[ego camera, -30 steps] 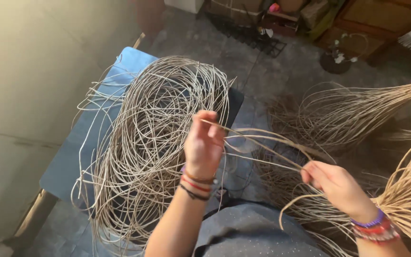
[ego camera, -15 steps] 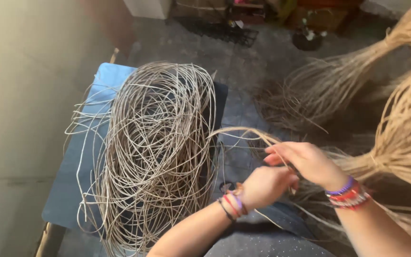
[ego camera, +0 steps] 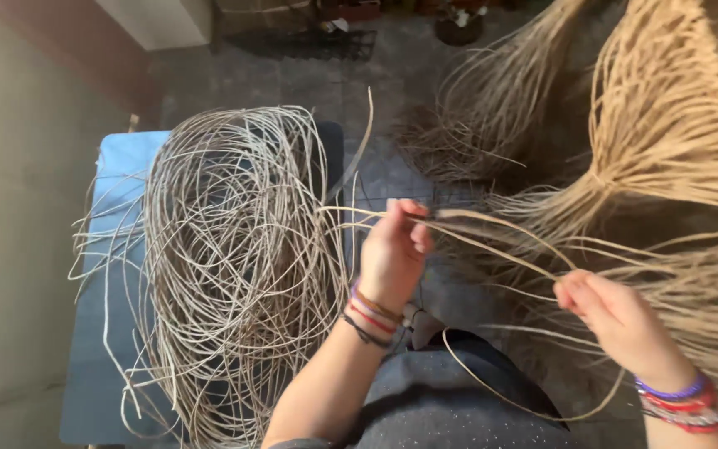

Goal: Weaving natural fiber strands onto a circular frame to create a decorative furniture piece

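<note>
Hands: left hand and right hand are held apart, each pinched on one long cane strand.
Done: a big loose coil is heaped on the blue table.
Left: plenty, judging by the bundles at right.

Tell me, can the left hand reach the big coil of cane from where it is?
Probably yes: the left hand is right beside the coil, nothing between them, though it already pinches a strand.
</note>
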